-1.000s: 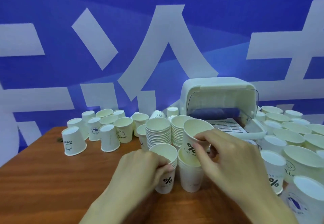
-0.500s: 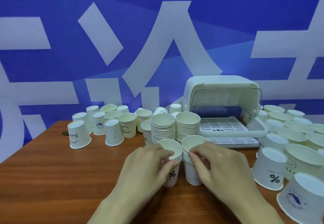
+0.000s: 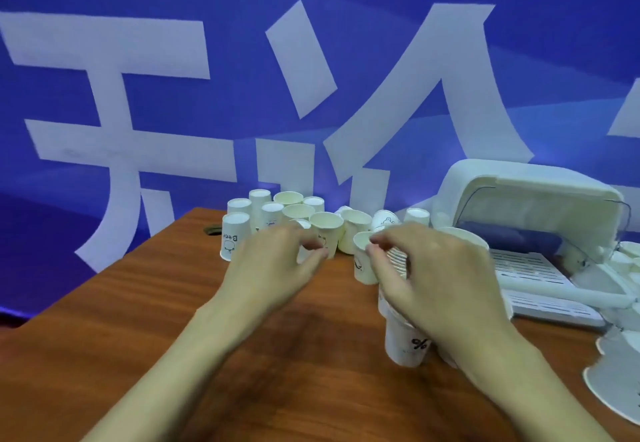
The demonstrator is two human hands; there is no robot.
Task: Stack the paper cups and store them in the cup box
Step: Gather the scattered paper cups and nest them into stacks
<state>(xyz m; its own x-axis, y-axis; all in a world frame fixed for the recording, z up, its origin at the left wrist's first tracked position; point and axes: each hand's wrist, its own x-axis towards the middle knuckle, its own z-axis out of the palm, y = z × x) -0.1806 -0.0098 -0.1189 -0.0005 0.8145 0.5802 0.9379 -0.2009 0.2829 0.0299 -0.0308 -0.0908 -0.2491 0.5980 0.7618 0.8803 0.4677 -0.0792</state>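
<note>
I see both hands over the wooden bench (image 3: 104, 355). The left hand (image 3: 273, 268) hovers in front of the loose cups (image 3: 277, 214) at the far edge, its fingers (image 3: 313, 246) curled close together with nothing clearly between them. The right hand (image 3: 433, 279) is beside a cup (image 3: 363, 261) and above the stack (image 3: 405, 341) (a % mark shows low on it); whether its fingers (image 3: 379, 240) grip anything I cannot tell. The cup box (image 3: 533, 220) stands open at right, near the stack.
</note>
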